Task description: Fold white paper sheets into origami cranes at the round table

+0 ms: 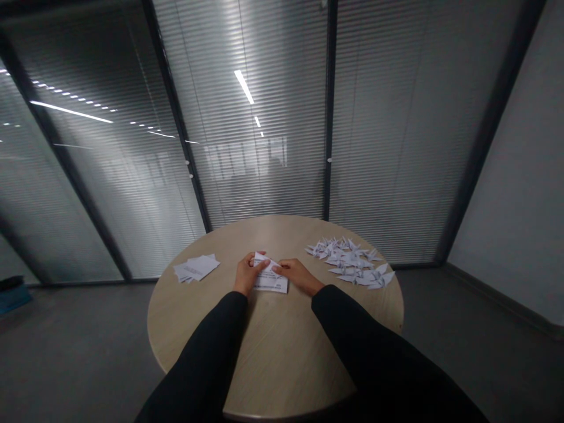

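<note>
- A round, pale wood table point(282, 346) stands before a glass wall with slatted blinds point(264, 117).
- Many small white folded paper cranes point(350, 262) lie in a loose pile on the table's right side.
- A small stack of white printed paper sheets point(197, 268) lies on its left side.
- A partly folded white printed paper sheet point(275, 284) lies mid-table, under both hands.
- The left hand's grip point(249, 276) is closed on the sheet's upper part.
- The right hand's grip point(297, 276) has its fingers extended onto the sheet; whether it pinches, I cannot tell.

Dim room; strip-light reflections point(244, 87) glaring on glass partition point(388, 147); wide-angle bowing at frame edges; overall slight softness.
</note>
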Demonstrator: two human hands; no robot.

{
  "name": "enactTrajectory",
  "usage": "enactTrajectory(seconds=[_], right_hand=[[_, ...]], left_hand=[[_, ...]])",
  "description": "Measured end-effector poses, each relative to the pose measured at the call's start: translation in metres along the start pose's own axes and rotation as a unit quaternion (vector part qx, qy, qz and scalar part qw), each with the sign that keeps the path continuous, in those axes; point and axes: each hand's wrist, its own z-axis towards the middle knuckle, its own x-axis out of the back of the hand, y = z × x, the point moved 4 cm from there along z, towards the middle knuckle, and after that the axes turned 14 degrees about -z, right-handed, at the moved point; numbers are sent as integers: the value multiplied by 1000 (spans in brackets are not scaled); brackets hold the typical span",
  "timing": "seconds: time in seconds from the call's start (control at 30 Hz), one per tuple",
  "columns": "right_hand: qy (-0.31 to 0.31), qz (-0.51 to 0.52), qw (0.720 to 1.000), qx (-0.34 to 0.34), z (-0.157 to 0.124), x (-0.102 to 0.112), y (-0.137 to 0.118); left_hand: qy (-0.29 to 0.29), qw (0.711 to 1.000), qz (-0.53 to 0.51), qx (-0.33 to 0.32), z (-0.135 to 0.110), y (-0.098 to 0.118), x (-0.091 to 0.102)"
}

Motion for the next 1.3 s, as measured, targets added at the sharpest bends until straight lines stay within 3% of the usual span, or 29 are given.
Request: enactTrajectory(seconds=[0.63, 1.3], right_hand=[[2, 38, 998, -46, -1, 0, 2], [-21, 28, 998, -44, -2, 0, 3]], left_hand=[[5, 1000, 2, 21, -4, 1, -4], [2, 1000, -6, 17, -2, 1, -3]])
